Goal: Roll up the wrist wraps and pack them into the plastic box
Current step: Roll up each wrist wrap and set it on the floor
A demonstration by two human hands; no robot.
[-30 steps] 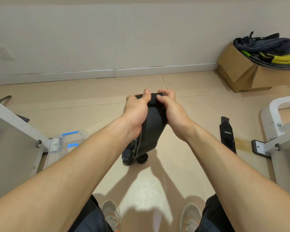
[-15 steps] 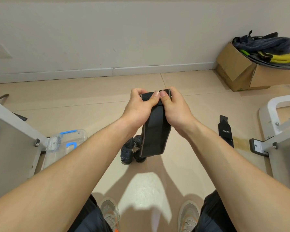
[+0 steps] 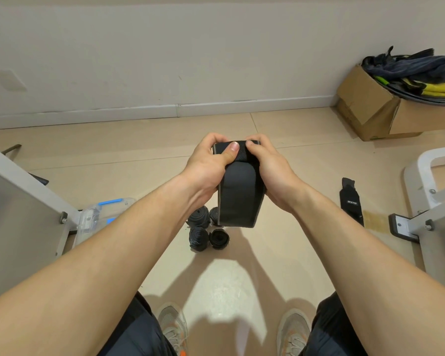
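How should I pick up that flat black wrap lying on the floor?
Pinch the flat wrist wrap at its narrow far end, coming down from above. It lies stretched flat on the floor, so an end probably peels up easiest.

Home gym; white equipment frame (image 3: 416, 220), gear-stuffed cardboard box (image 3: 370, 109)

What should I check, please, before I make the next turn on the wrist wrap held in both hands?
1. Grip: left hand and right hand both pinch the top end of the wrist wrap: ok.
2. Tail hangs straight, untwisted: ok.
3. Roll tight and even: cannot tell, fingers cover it.
4. Box open and ready: cannot tell, a metal frame hides part of the plastic box.
5. Packing: not ok, rolled wraps lie on the floor.
6. Remaining: not ok, flat wrap at right is unrolled.
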